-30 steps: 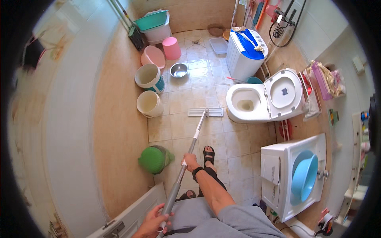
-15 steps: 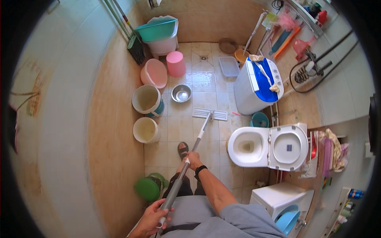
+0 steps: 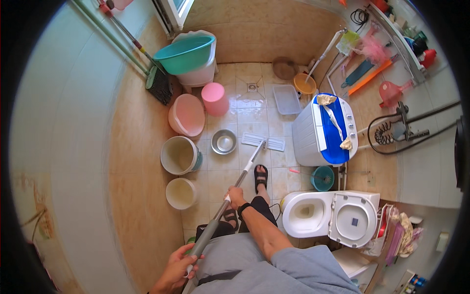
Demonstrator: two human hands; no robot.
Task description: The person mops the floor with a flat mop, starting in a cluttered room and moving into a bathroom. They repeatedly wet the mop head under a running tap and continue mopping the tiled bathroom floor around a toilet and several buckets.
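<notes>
A flat mop with a white rectangular head (image 3: 275, 143) and a grey pole (image 3: 214, 226) runs from my body out across the tiled floor. My right hand (image 3: 236, 197) grips the pole about midway, a black band on its wrist. Lower down, near my waist, my left hand (image 3: 180, 268) curls loosely around the pole's grey upper part. The mop head lies on the tiles, just right of a metal basin (image 3: 224, 141) and apart from it. My right foot in a black sandal (image 3: 261, 178) stands close behind the mop head.
Along the left stand two white buckets (image 3: 178, 153) (image 3: 169, 193), a pink tub (image 3: 188, 115), a pink bin (image 3: 215, 99) and a broom (image 3: 159, 85). A small washing machine (image 3: 308, 134), a teal bucket (image 3: 322, 178) and an open toilet (image 3: 307, 210) line the right. Wet tiles surround the floor drain (image 3: 252, 87).
I have stepped forward, my right foot now showing ahead. The mop head has moved farther out, from nearer than the metal basin to level with it. Both hands keep their hold.
</notes>
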